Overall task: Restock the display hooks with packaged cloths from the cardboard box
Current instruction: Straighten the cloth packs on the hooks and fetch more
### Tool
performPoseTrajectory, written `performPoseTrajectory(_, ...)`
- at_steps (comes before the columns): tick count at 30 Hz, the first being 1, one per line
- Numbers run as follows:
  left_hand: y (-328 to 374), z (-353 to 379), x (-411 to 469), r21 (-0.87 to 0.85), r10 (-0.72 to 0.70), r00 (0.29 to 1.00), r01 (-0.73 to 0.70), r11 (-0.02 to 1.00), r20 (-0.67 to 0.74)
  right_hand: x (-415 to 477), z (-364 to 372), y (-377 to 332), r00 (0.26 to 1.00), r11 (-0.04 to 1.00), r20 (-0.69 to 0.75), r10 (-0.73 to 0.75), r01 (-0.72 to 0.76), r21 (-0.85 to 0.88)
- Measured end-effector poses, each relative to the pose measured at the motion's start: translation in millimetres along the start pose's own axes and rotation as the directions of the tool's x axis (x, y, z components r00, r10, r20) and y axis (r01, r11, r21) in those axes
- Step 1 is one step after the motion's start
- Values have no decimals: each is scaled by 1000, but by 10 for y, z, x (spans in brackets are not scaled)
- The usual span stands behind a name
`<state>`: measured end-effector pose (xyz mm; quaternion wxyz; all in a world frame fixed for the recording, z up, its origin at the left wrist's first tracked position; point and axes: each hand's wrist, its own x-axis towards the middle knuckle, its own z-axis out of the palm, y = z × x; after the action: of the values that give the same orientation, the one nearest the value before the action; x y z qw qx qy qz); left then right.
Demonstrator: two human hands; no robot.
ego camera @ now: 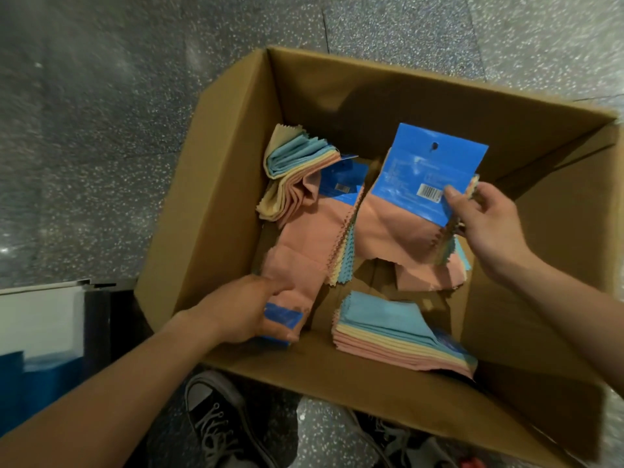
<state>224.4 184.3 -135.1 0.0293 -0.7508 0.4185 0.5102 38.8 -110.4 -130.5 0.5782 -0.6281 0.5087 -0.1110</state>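
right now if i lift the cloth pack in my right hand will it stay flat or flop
The cloths will probably flop: they already sag below the blue card. The card looks stiffer, lying flat. Likely light: the right hand pinches it by one corner.

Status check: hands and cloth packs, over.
Left hand grips one pack in the box. Right hand pinches second pack by blue header. Nothing blocking.

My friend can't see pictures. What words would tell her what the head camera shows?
Two bare hands reach into an open cardboard box on a speckled floor. The right hand pinches a pack of pastel cloths by its blue card; the left hand grips another pack. More packs lie in the box.
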Motion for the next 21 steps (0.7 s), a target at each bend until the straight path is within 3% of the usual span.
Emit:
performPoseTrajectory(10, -215, 182, 207, 81, 7, 998, -12, 997, 62, 3, 112, 167, 1000, 999, 6, 30, -30, -14)
performPoseTrajectory(14, -273, 162, 340, 35, -46, 999, 46, 998, -22, 16, 147, 168, 999, 999, 11, 34, -33, -27)
performPoseTrajectory(21, -322, 199, 583, 105, -228, 958, 248, 963, -173, 59, 154, 199, 999, 999, -5, 38, -38, -17)
